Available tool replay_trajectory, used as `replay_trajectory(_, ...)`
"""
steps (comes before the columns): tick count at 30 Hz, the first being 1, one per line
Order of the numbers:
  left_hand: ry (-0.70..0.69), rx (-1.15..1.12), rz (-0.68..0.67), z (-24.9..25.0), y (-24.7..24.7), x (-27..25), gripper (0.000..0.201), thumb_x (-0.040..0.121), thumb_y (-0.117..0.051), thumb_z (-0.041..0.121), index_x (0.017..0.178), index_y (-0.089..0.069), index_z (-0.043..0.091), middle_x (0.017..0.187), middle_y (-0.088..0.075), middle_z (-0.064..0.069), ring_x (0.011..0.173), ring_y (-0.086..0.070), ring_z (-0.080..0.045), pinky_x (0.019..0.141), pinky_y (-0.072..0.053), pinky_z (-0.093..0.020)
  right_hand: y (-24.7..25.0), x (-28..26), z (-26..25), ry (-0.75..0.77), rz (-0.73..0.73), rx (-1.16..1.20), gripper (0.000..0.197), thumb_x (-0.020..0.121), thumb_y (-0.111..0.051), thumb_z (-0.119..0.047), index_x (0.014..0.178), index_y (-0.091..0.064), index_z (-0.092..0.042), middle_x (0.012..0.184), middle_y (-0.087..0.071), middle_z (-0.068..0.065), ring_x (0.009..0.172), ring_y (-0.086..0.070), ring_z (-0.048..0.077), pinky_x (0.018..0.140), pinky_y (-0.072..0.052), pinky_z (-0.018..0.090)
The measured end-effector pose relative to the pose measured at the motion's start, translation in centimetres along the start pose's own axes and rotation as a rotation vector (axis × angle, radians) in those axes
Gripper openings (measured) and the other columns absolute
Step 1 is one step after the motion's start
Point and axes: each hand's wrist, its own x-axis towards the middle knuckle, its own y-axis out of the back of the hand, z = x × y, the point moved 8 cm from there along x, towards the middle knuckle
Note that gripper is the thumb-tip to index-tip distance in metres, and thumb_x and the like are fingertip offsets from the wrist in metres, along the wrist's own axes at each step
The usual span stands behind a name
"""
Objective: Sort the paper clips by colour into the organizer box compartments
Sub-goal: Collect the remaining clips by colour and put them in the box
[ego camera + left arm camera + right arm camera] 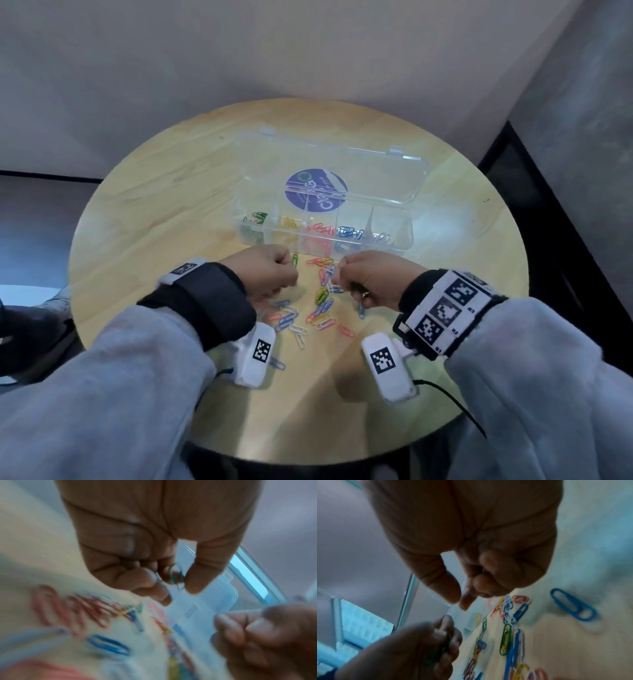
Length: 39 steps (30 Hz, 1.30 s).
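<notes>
Head view: the organizer box (394, 236) stands open at the far side of the round worktop (144, 192), 5 compartments in a row — green clips at the left end. The left hand (263, 272) and right hand (371, 279) hang just in front of it, over the loose clips (322, 308).

Left wrist view: the left grip pinches green clips (175, 576) between thumb and fingers; the box lies just beyond.

Right wrist view: the right grip is pinched together, but what it holds, if anything, I cannot tell. The green compartment lies ahead and left of the left hand, the nearer one; the pinched clips' long axis is too blurred to judge.
</notes>
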Motion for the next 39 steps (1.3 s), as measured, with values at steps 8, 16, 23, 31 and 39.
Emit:
replay_trajectory(8, 0.137, -0.734, 0.084, -0.1, 0.1, -0.8, 0.027, 0.085, -0.034, -0.001, 0.062, -0.037, 0.013, 0.064, -0.045, -0.004, 0.043, -0.037, -0.010, 0.036, -0.027, -0.009, -1.5, 0.1, -3.8, 0.212, -0.001, -0.742, 0.013, 0.079, -0.067, -0.018, 0.089, -0.062, -0.025, 0.070, -0.046, -0.014, 0.067, -0.046, 0.006, 0.054, -0.033, 0.020)
replay_trajectory(16, 0.066, 0.175, 0.249, 0.9, 1.5, 0.7, 0.002, 0.084, -0.061, 0.019, 0.084, -0.058, 0.018, 0.063, -0.049, 0.007, 0.059, -0.048, -0.015, 0.051, -0.034, -0.020, -2.1, 0.6, -3.6, 0.237, 0.054, -1.054, 0.018, 0.083, -0.053, -0.009, 0.093, -0.059, -0.022, 0.101, -0.060, -0.004, 0.080, -0.048, 0.015, 0.049, -0.030, 0.018)
replay_trajectory(23, 0.105, 0.547, 0.321, 1.9, 0.8, 2.4, 0.005, 0.082, -0.056, 0.015, 0.078, -0.056, 0.017, 0.076, -0.055, -0.005, 0.070, -0.049, -0.023, 0.052, -0.032, -0.025, -1.8, 0.9, -2.7, 0.253, 0.012, -1.068, 0.013, 0.082, -0.055, -0.009, 0.075, -0.054, -0.020, 0.071, -0.051, -0.006, 0.074, -0.049, 0.017, 0.046, -0.029, 0.018)
replay_trajectory(31, 0.158, 0.763, 0.299, 3.1, 0.5, 2.8, 0.005, 0.082, -0.063, 0.018, 0.082, -0.063, 0.013, 0.069, -0.056, -0.003, 0.075, -0.060, -0.027, 0.069, -0.047, -0.030, 2.5, -1.8, -4.2, 0.232, 0.014, -0.752, 0.020, 0.083, -0.060, -0.023, 0.066, -0.051, -0.020, 0.060, -0.043, -0.005, 0.057, -0.041, 0.012, 0.054, -0.033, 0.024)
replay_trajectory(39, 0.214, 0.660, 0.254, 2.6, -0.2, 1.5, 0.010, 0.075, -0.065, 0.016, 0.081, -0.071, 0.012, 0.076, -0.061, -0.005, 0.069, -0.055, -0.024, 0.055, -0.038, -0.023, 4.0, -2.9, -3.3, 0.193, -0.084, -0.291, 0.028, 0.082, -0.056, -0.006, 0.058, -0.046, -0.016, 0.068, -0.055, 0.003, 0.054, -0.045, 0.013, 0.048, -0.037, 0.021)
